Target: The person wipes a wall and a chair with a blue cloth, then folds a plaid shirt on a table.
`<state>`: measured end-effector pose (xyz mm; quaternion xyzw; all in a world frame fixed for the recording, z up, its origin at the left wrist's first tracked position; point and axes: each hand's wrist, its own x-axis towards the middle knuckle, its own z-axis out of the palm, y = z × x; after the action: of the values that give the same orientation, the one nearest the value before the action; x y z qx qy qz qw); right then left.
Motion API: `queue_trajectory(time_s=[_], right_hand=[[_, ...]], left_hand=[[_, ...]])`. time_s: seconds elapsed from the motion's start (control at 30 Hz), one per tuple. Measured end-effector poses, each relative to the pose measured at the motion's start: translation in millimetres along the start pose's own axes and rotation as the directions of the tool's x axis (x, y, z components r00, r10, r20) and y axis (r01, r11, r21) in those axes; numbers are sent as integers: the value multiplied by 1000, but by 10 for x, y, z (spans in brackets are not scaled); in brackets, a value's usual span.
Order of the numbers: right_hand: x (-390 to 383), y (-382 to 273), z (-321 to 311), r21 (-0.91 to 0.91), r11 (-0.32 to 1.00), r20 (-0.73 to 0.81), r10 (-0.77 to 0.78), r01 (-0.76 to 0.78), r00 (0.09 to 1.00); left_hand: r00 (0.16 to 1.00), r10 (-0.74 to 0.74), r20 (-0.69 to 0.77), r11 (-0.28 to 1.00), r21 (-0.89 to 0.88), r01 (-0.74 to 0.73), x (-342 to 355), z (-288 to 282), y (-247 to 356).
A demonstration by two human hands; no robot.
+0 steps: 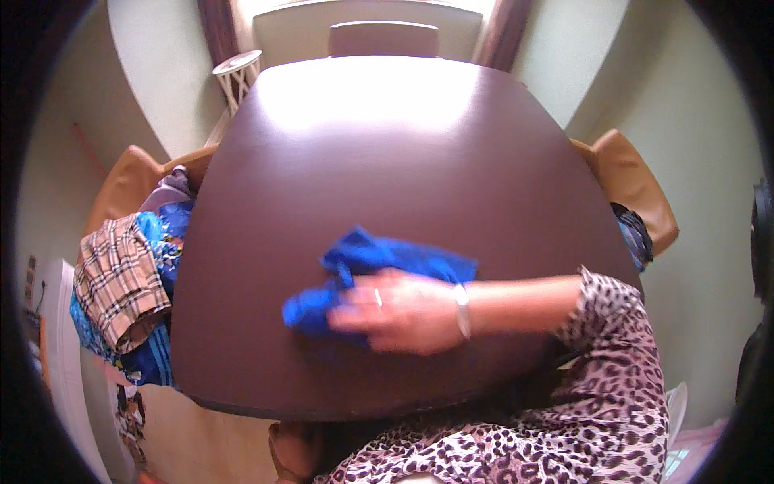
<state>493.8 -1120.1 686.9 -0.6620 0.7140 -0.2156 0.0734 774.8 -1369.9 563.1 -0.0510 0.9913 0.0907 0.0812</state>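
My right hand (403, 313) lies over a crumpled blue cloth (403, 256) on the near half of a dark brown table (387, 185). Its fingers press onto the cloth and bunch part of it, with folds sticking out beyond the fingertips and behind the hand. Hand and cloth are slightly smeared by motion. A ring and a silver bracelet show on this hand and wrist, and the sleeve is leopard print. My left hand cannot be made out in the picture.
A tan chair (129, 181) on the left bears piled clothes, with checked shorts (125, 278) on top. Another tan chair (637, 189) on the right holds dark clothing. At the far edge stands a chair (383, 39), near a small white stand (239, 68).
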Motion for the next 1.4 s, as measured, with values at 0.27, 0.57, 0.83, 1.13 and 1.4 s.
queue_trajectory(time_s=[0.27,0.57,0.83,1.13,1.4], right_hand=[[251,3164,-1010,-84,355,-472,809,-931,351],[-146,2522,-604,-145,675,-399,629,-724,667],[-548,1177,229,4,987,-309,155,-162,938],[-463,903,-45,2,924,-388,354,-383,851],[-462,1039,6,-37,927,-458,315,-372,831]], left_hand=[[998,45,-52,997,-61,-48,-35,-118,-53],[591,268,-761,876,-63,-478,329,-895,186],[582,667,-466,680,61,-731,1851,-1554,991],[551,733,-399,551,-127,-825,3088,-1096,1639],[508,678,-531,617,37,-786,3150,-1156,1312]])
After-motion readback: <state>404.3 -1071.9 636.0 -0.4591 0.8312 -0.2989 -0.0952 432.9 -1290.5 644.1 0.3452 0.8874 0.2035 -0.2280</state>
